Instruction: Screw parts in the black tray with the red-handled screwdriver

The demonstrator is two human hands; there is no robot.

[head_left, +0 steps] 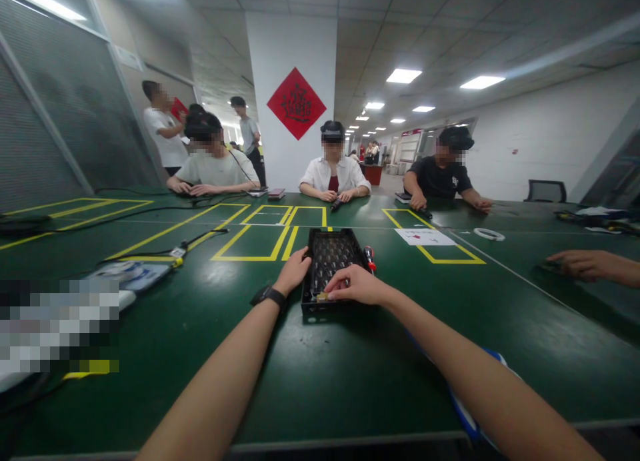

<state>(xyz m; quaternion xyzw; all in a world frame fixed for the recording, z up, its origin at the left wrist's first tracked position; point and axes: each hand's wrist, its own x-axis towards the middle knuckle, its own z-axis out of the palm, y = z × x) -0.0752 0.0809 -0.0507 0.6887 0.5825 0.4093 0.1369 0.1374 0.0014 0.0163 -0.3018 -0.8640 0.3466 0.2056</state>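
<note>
A black open-topped case [345,308] with a grid-like pattern inside lies on the green table in front of me. My left hand [294,272] grips its left side, with the fingers along the edge. Over the near end of the case, my right hand [356,285] pinches a small gold-coloured part [321,298] by the near left corner. The fingertips partly cover this part, so I cannot make out its exact kind. A red and black screwdriver [369,258] lies just beyond the right side of the case.
Yellow tape outlines [250,258] mark the table. A paper sheet [425,237] and a white ring [489,234] lie to the right, near another person's hand [585,264]. Cables [150,253] and a blue-white item [135,278] are at left. Several people sit opposite.
</note>
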